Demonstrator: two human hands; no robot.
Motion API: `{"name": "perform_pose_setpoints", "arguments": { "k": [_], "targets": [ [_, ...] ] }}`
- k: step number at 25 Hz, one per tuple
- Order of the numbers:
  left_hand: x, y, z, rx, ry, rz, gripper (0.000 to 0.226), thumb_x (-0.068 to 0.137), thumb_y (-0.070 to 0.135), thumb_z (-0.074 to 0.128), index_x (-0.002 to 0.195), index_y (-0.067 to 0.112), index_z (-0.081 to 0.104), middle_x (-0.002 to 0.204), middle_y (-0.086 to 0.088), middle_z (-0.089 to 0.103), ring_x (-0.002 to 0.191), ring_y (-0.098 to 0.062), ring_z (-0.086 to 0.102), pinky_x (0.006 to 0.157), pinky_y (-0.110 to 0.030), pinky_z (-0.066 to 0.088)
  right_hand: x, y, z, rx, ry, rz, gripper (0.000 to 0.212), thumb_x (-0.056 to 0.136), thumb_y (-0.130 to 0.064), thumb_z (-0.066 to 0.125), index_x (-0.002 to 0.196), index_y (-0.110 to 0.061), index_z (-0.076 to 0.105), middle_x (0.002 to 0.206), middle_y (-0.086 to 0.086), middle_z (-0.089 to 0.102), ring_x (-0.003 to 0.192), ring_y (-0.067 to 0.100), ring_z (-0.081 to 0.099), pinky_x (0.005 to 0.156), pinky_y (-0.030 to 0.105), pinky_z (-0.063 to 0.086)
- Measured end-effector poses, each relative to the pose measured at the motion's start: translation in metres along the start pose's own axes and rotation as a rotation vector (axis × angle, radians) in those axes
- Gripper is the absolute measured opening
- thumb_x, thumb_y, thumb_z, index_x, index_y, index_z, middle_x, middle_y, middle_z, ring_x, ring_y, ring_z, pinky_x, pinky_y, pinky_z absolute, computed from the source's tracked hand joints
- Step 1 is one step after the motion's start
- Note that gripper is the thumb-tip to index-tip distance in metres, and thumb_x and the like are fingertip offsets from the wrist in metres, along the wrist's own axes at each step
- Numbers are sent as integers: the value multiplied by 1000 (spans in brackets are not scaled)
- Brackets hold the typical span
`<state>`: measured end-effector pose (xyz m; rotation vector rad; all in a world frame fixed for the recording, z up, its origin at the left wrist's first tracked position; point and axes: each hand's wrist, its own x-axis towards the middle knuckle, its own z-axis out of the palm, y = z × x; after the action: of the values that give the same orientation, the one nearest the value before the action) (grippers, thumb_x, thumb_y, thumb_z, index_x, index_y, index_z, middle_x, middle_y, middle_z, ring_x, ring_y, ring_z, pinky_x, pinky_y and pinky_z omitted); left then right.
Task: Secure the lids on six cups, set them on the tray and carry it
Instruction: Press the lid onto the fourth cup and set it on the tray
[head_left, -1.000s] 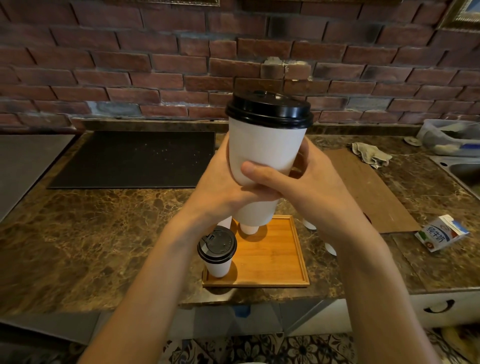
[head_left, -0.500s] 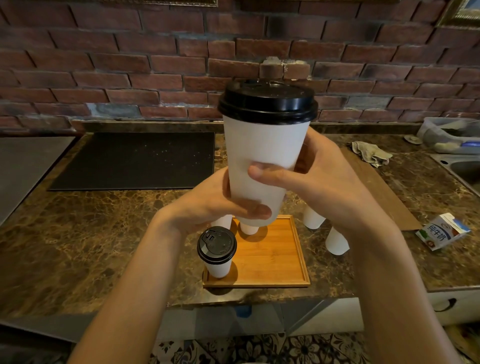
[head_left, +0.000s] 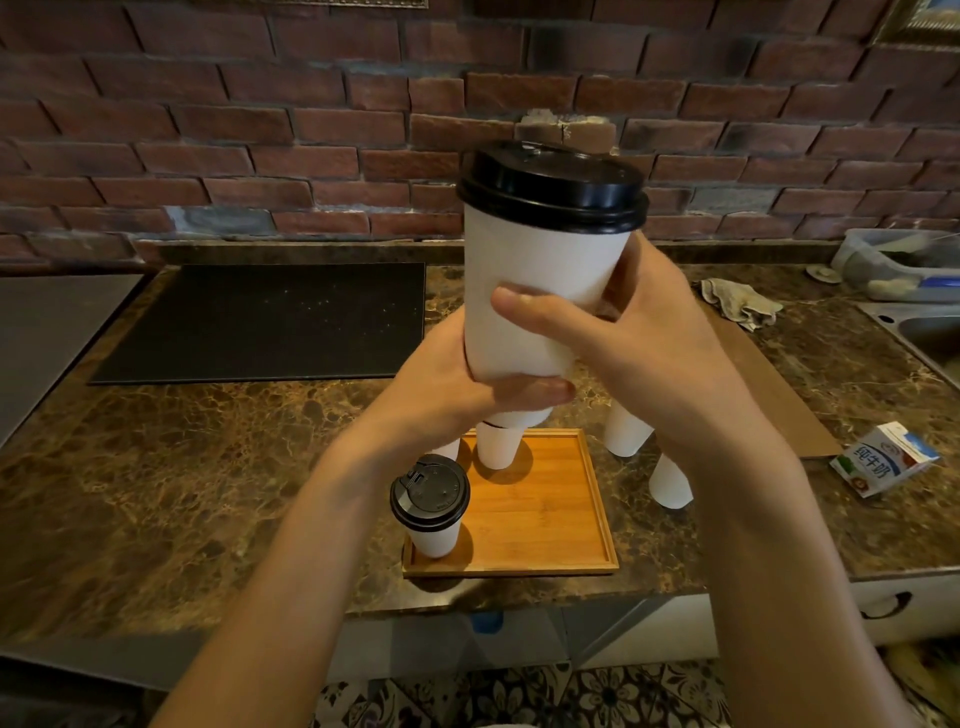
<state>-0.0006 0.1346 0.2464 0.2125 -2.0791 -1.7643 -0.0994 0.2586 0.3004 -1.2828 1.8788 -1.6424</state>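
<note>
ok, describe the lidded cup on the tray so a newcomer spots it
On the marble counter lies a wooden tray. In its near left corner stands a white cup with a black lid. The only other lidded one in view, the raised cup, is gripped by the left hand and right hand.

The brown stone counter (head_left: 182, 467) holds a flat black mat (head_left: 260, 322) at the back left. A wooden tray (head_left: 519, 569) sits near the front edge. Just right of the tray stands a white cup (head_left: 626, 434), with a second white cup (head_left: 670, 480) near it. Farther right lie a brown board (head_left: 779, 395), a rag (head_left: 740, 304), a milk carton (head_left: 883, 465) on its side and a clear box (head_left: 898, 265).
</note>
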Motion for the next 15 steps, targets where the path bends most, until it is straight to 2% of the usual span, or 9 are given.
{"name": "perform_pose_setpoints", "arguments": {
  "k": [2, 7, 9, 12, 15],
  "targets": [
    [1, -3, 6, 27, 100, 7, 69, 66, 18, 82, 126, 18, 49, 110, 3, 63, 101, -6, 63, 73, -16, 52, 3, 0, 4, -24, 51, -5, 81, 66, -48, 81, 135, -28, 44, 117, -18, 58, 104, -8, 56, 77, 7, 51],
    [7, -4, 22, -7, 265, 53, 76, 63, 28, 79, 130, 12, 47, 112, 5, 63, 100, 1, 63, 73, -11, 51, 4, 5, 16, -56, 149, 25, 87, 67, -48, 82, 139, -26, 39, 121, -16, 55, 110, 0, 55, 85, 21, 56],
    [9, -4, 24, -8, 282, 50, 73, 65, 24, 80, 129, 10, 48, 110, 5, 64, 98, 1, 64, 72, -10, 51, 4, 7, 19, -51, 183, 35, 86, 68, -49, 82, 139, -25, 39, 120, -15, 55, 110, 1, 56, 85, 24, 56],
    [10, -7, 21, -3, 277, 34, 66, 68, 10, 81, 124, 18, 47, 107, 8, 63, 95, 5, 63, 70, -8, 50, 5, 7, 19, -47, 190, 39, 82, 68, -49, 82, 136, -27, 42, 116, -17, 56, 106, -1, 57, 82, 23, 57],
    [7, -5, 19, 28, 254, 36, 68, 66, 12, 83, 121, 27, 46, 108, 11, 62, 95, 9, 61, 68, -5, 48, 6, 5, 14, -41, 180, 29, 81, 66, -49, 84, 134, -28, 44, 117, -17, 58, 105, -2, 58, 81, 22, 57]
  ]
}}
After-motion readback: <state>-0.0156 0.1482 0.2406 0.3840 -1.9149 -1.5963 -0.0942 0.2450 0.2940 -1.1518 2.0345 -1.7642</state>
